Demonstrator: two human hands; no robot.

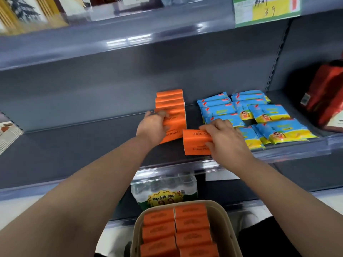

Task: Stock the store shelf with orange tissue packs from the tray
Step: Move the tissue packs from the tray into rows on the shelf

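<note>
A row of orange tissue packs (170, 103) stands on the grey middle shelf (83, 145), leaning toward the back wall. My left hand (153, 126) grips the front pack of that row (175, 127) from its left side. My right hand (221, 138) pinches another orange pack (194, 142) by its right end, just right of the row near the shelf's front edge. Below, a beige tray (137, 229) holds several orange packs (191, 225) in two columns.
Blue and yellow wipe packs (269, 115) fill the shelf to the right of my right hand. A red bag (326, 97) stands at the far right. A wrapped pack of water bottles (165, 190) sits on the lower shelf behind the tray. The upper shelf carries a price label (267, 10).
</note>
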